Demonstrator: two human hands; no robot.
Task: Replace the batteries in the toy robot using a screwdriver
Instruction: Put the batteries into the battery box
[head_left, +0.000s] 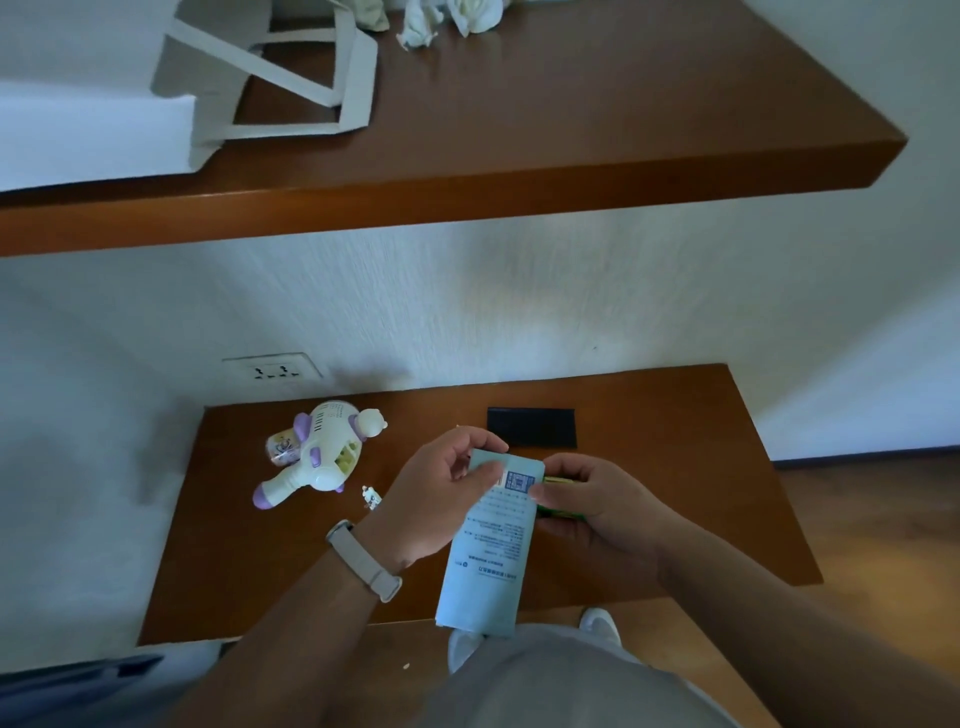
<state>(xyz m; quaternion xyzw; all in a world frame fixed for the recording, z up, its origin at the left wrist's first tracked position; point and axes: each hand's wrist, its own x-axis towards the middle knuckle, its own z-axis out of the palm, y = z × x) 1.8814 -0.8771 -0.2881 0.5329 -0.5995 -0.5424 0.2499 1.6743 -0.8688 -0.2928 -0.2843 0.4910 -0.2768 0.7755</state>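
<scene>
The left hand (441, 493) grips the upper end of a pale blue package (488, 561), its fingers curled over the top edge and its thumb laid across the face just beside a white label. The right hand (597, 512) is curled round a green object (563, 514) and holds it against the package's right edge. Only yellow-green slivers of this object show between the fingers, so what it is cannot be told. The package is long and flat and held above the table's near edge, slanting down toward the person's lap. Its label carries a blue square code, and below that run rows of small print, upside down to the camera. A darker heading line and a small round mark sit near the lower end. None of this writing is sharp enough to read, and no brand can be made out. A pale fabric watch band (363, 561) circles the left wrist. The toy robot (322, 452), white with purple trim, lies on its side on the brown table (675, 467), well to the left of both hands and untouched. A small white piece (371, 496) lies on the table between the toy and the left wrist. A black rectangle (531, 427) lies flat on the table just beyond the hands. A wall socket (272, 370) sits above the table's far left corner. A brown shelf (571, 130) above holds a white paper bag (270, 78) and crumpled white tissue (452, 18).
</scene>
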